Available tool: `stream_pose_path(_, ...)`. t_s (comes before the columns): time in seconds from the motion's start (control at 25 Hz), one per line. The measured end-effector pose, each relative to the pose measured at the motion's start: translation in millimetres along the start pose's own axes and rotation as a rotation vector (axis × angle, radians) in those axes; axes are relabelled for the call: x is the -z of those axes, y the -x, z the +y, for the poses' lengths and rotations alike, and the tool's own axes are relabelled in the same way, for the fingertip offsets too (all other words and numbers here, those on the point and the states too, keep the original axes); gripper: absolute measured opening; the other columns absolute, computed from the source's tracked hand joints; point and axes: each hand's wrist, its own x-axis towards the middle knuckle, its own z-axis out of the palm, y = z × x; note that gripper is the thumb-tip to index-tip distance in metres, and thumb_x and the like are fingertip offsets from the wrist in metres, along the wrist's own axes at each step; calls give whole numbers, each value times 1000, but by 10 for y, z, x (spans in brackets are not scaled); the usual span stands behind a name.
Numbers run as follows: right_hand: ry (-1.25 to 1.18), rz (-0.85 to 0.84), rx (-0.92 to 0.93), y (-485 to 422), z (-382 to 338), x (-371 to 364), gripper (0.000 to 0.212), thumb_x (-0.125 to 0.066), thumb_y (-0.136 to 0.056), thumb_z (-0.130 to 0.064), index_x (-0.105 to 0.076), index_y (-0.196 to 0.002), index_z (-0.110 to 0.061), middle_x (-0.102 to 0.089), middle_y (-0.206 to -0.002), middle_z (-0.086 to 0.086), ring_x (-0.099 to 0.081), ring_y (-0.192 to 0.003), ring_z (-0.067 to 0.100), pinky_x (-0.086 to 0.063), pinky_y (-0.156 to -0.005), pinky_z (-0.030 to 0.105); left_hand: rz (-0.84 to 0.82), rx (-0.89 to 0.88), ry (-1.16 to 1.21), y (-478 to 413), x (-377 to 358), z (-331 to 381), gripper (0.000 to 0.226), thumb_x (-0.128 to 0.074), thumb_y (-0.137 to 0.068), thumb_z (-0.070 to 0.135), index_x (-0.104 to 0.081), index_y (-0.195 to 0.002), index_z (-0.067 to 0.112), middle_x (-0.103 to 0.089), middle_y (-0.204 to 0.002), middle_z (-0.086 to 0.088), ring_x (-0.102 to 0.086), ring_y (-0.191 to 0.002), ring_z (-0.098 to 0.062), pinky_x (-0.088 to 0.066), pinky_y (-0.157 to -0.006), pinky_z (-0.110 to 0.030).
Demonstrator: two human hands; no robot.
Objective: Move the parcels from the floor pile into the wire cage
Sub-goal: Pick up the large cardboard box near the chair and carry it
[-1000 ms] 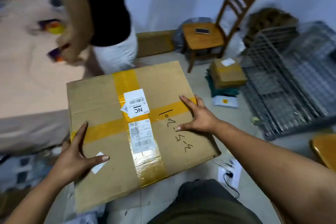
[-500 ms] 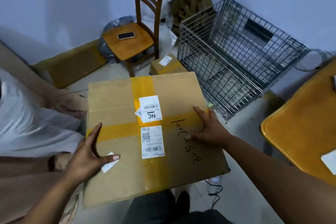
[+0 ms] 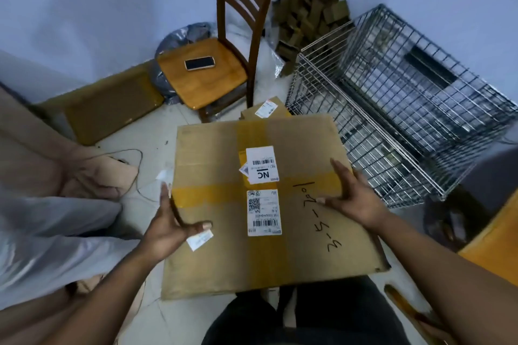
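Holding a large flat brown cardboard parcel (image 3: 302,232) with yellow tape above the floor (image 3: 157,143), just beside the grey wire cage (image 3: 392,109). Pressing it with straight fingers (image 3: 340,173): left hand (image 3: 165,227) on the left edge, thumb on top; right hand (image 3: 353,196) spread on the right side.

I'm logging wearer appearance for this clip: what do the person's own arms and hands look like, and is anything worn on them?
The left arm and right arm are bare to the frame edge, with no sleeves showing. The left hand and right hand wear no gloves, rings or watch. The fingernails look longish.
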Motion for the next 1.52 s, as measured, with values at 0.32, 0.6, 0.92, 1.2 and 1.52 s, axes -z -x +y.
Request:
stream_pose_path(0.32, 70, -120, 122, -1591, -708, 132, 108, -77, -75, -66, -7, -156, -55, -8, -167, 3, -30, -147, 42, -35, -114, 59, 372, 203, 350, -840, 366, 225, 89, -100, -53, 45, -62, -130, 25, -75, -117, -3, -76, -99, -26, -60, -86, -44)
stream_pose_path(0.6, 82, -300, 283, -3345, -1029, 24, 107, -78, -81, -58, -4, -157, -53, 1, -168, -1, -26, -149, 39, -32, -115, 54, 488, 274, 562, -1484, 203, 515, 57, -76, -88, 14, -58, -140, 31, -75, -122, -2, -73, -109, -26, -56, -85, -41)
stream_pose_path(0.92, 43, -469, 303, -4651, -1153, -745, 109, -78, -74, -66, -4, -153, -62, -3, -170, -5, -12, -154, 35, -23, -118, 65, 577, 290, 618, -2158, 399, 356, 50, -62, -96, 15, -56, -145, 22, -69, -134, -11, -72, -111, -26, -59, -91, -38)
stream_pose_path(1.2, 65, -686, 185, -5345, -1052, -1935, 101, -63, -73, -87, -9, -154, -60, -5, -171, -12, -8, -157, 22, -14, -124, 59, 790, 297, 578, -2809, 484, -167, 69, -83, -80, 19, -59, -144, 26, -72, -129, -6, -71, -116, -21, -54, -103, -41)
stream_pose_path(1.52, -384, -869, -69, -5113, -1503, -2323, 77, -60, -90, -69, -25, -155, -50, -46, -153, -13, -53, -131, 22, -47, -103, 55, 779, 425, -387, -4006, -1006, 49, 103, -73, -64, 67, -28, -155, 52, -31, -154, -3, -36, -137, -38, -36, -106, -57)
